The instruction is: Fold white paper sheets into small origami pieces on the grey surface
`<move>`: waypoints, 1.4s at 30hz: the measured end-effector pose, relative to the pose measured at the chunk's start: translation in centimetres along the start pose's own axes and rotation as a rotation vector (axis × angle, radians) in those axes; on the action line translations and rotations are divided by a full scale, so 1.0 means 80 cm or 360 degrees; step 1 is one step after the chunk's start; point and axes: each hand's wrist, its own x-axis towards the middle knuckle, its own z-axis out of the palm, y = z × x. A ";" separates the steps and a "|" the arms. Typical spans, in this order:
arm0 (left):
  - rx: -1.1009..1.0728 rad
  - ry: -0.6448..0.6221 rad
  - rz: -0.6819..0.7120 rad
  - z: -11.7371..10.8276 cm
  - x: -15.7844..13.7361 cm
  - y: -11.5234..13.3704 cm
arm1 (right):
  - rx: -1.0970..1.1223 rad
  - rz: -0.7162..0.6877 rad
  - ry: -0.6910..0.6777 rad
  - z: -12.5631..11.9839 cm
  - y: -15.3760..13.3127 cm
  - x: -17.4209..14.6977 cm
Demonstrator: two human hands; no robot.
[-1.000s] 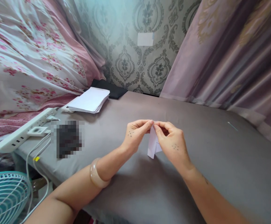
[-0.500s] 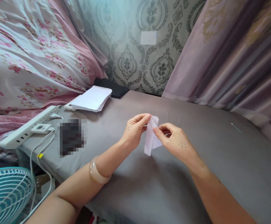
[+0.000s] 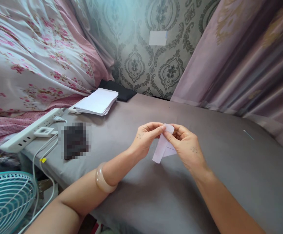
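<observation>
Left hand [image 3: 143, 141]: the folded paper [image 3: 159, 151] is pinched at its upper end between thumb and fingers; the other fingers are curled behind and partly hidden.
Right hand [image 3: 190, 146]: the same paper is gripped from the other side, the thumb laid across it just beside the left thumb.
Folded paper: it is held between the two hands, above the grey-covered table [image 3: 229, 156]; a narrow strip is slanted down toward the person, and a wider flap marked with a dark line is seen under the right hand. Whether its lower end is touching the cloth cannot be told.
Bangle [image 3: 104, 182]: it is worn on the left forearm, pale and glossy.
Dark object [image 3: 75, 141]: it is blurred into blocks, left of the hands.
Paper stack [image 3: 97, 100]: it is set farther back on the left, near a black flat item [image 3: 124, 92].
Power strip [image 3: 31, 131]: it is laid along the left edge, with a white adapter [image 3: 44, 131] plugged in.
Thin stick [image 3: 249, 135]: it is seen well apart, on the right.
Fan [image 3: 7, 201]: its teal-rimmed grille is cut off at lower left.
Wall [image 3: 134, 65]: it is flanked by a floral curtain [image 3: 34, 65] and a purple curtain [image 3: 241, 65].
</observation>
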 end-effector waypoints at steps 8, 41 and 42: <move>-0.0025 0.0038 -0.0010 -0.001 0.000 0.002 | -0.0097 -0.0111 -0.0017 0.003 0.002 -0.003; -0.0067 0.0020 0.0075 -0.003 -0.001 0.006 | -0.1382 -0.1155 0.0077 0.002 0.012 -0.010; -0.0060 0.0015 0.0077 -0.002 -0.001 0.006 | -0.1458 -0.1190 0.0080 0.002 0.012 -0.011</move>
